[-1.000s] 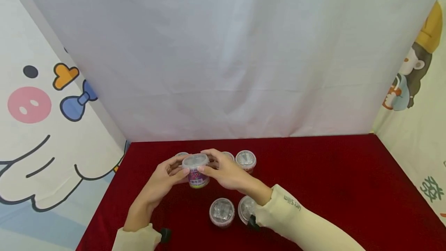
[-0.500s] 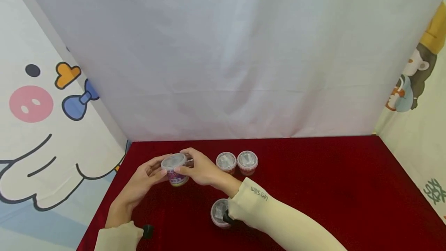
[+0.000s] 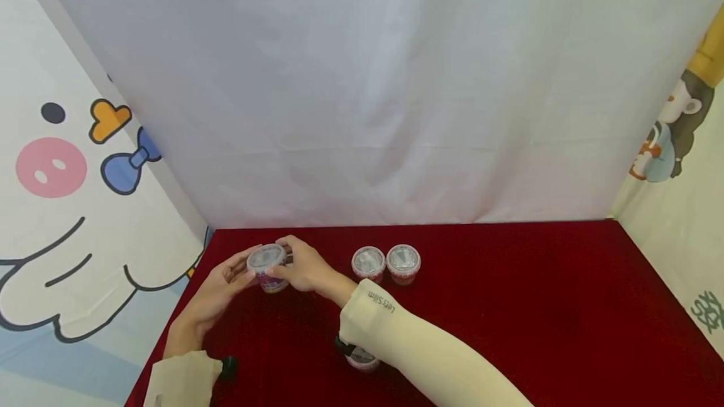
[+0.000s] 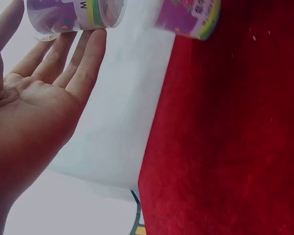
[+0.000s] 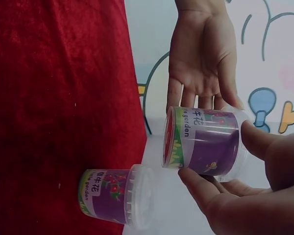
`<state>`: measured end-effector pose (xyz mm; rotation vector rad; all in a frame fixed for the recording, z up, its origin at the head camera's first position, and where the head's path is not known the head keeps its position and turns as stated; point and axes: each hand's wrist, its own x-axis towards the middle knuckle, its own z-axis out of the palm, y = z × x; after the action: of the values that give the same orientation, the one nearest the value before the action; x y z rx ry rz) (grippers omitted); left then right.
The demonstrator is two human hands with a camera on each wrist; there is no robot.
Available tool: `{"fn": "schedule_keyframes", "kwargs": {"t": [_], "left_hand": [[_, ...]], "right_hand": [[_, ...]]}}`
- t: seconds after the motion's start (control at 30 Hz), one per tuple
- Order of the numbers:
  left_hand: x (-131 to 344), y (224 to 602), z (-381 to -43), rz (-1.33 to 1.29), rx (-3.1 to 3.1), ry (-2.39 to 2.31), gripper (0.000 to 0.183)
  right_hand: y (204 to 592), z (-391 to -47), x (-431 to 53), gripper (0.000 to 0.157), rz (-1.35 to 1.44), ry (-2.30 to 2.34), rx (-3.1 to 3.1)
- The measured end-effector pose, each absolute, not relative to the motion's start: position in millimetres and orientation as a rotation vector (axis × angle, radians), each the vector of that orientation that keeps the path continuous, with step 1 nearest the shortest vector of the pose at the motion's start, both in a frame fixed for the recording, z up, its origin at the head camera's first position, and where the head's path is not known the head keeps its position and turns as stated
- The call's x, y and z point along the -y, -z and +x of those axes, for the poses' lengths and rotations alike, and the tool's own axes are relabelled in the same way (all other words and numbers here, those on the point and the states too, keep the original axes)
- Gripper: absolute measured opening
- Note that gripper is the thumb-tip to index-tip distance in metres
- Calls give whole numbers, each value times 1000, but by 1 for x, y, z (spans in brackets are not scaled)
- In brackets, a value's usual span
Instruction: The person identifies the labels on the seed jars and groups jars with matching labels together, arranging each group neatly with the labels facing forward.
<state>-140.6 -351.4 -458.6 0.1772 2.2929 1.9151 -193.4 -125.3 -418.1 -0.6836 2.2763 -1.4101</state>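
Note:
Between both hands is a lidded clear plastic cup (image 3: 267, 259) with a purple "little garden" label, held up toward the table's back left. My left hand (image 3: 216, 291) holds its left side, thumb in front and fingers behind. From the right, my right hand (image 3: 305, 269) grips it between thumb and fingers. The right wrist view shows the held cup (image 5: 210, 142) from the side, with the left palm (image 5: 201, 54) beyond it. A matching cup (image 5: 108, 196) stands on the cloth close by; in the head view the held cup and hands hide it.
Two similar lidded cups, one (image 3: 368, 262) beside the other (image 3: 403, 259), stand right of the hands. Another cup (image 3: 363, 360) nearer the front is partly covered by the right wrist. A red cloth (image 3: 509, 306) covers the table, with a pale curtain (image 3: 396, 112) behind.
Both hands have carried the cup leftward and slightly toward the back. The right forearm now covers more of the front cups, while the two back cups came into full view.

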Motion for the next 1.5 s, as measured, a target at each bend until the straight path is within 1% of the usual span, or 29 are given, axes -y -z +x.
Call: {"fn": "schedule_keyframes", "kwargs": {"t": [0.3,0.7,0.9,1.33,1.5], "left_hand": [[367,470,-148,167,-2253,-1978,58],[380,481,-157,143,-2203,-2053,59],[385,489,-159,118,-2211,-2042,62],[392,514,-169,234,-2110,-2142,63],[394,519,-170,194,-2095,-2140,65]], "right_hand": [[425,-202,148,55,-646,1350,-2346],[438,-218,165,54,-721,1375,-2319],[446,-221,173,55,-770,1308,-2396],[455,-221,186,57,-834,1028,-2617],[453,-218,188,55,-917,845,-2735]]}}
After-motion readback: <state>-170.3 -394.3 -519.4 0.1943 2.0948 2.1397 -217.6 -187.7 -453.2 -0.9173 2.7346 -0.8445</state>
